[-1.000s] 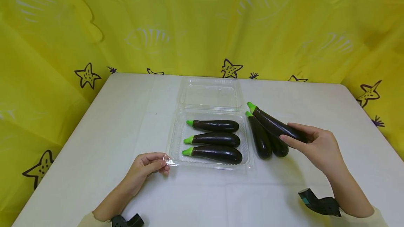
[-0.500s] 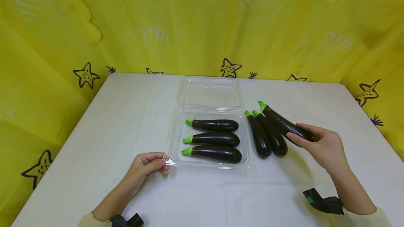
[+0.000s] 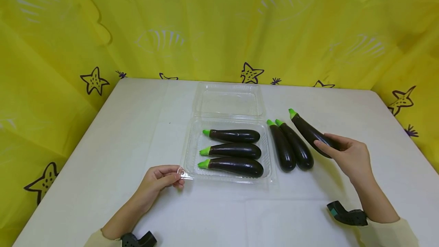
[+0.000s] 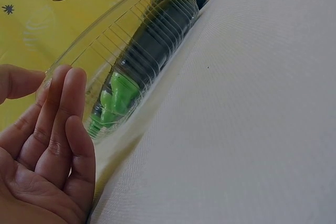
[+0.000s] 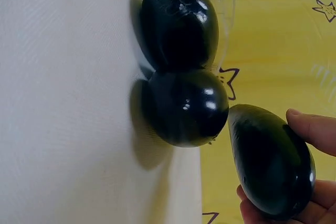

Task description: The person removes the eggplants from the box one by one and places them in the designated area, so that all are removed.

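Note:
My right hand [image 3: 350, 155] grips a dark eggplant [image 3: 310, 132] by its thick end, its green stem tip pointing up and away. In the right wrist view this held eggplant [image 5: 270, 163] is between thumb and fingers, above the table. Two more eggplants [image 3: 283, 148] lie side by side just left of it. With thumb and fingers my left hand [image 3: 159, 184] pinches the front left corner of a clear plastic clamshell box [image 3: 271, 163]. Three eggplants [image 3: 234, 150] lie in a row in the box's base, stems to the left.
The box's clear lid [image 3: 229, 100] lies folded back toward the table's far edge. A white cloth covers the table [image 3: 219, 216]. Behind and at the sides hangs a yellow curtain [image 3: 219, 29] with sea-creature drawings.
My right hand has carried its eggplant to the right, away from over the two beside the box, uncovering the second one. My left hand keeps its pinch on the box corner.

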Demonstrator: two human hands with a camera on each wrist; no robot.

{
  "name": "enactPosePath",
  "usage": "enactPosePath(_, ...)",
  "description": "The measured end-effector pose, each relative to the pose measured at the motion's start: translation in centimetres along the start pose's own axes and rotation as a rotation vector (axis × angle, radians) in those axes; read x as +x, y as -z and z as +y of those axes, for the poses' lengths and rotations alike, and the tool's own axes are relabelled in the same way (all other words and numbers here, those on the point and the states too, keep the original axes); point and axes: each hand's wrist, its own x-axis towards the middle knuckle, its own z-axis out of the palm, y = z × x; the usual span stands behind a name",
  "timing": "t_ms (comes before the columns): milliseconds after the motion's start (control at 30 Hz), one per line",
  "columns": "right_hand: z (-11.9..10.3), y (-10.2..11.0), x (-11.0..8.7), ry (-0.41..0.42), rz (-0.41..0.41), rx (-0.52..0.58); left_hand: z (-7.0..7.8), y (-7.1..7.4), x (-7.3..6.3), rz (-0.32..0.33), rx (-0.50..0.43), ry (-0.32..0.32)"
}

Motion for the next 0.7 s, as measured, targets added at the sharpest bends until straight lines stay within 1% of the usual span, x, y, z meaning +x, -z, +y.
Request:
enactPosePath(100, -0.4, 0.0, -0.1, -0.026, -0.013, -0.011, 0.0, 0.0, 0.0, -0.001, -0.002, 0.003)
enactPosePath(167, -1.1, 0.1, -0.4, -0.057, -0.029, -0.016, 0.0, 0.1, 0.0, -0.001, -0.005, 0.004)
enactPosePath(267, -2.9, 0.4, -1.2, -0.105, -0.044, -0.005, 0.0, 0.1, 0.1, 0.001, -0.006, 0.006)
enactPosePath(400, -6.0, 1.1, -2.5, -0.112, -0.08, 0.035, 0.1, 0.1, 0.1, 0.002, -0.003, 0.005)
enactPosePath(500, -7.5, 1.5, -3.2, -0.102, -0.105, 0.044, 0.1, 0.0, 0.1, 0.0, -0.003, 0.004)
enactPosePath(567, -7.8, 1.5, -3.4, -0.104, -0.109, 0.04, 0.1, 0.0, 0.0, 0.0, -0.004, 0.006)
enactPosePath(700, -7.7, 1.3, -3.4, -0.101, -0.107, 0.046, 0.0, 0.0, 0.0, -0.001, -0.007, 0.001)
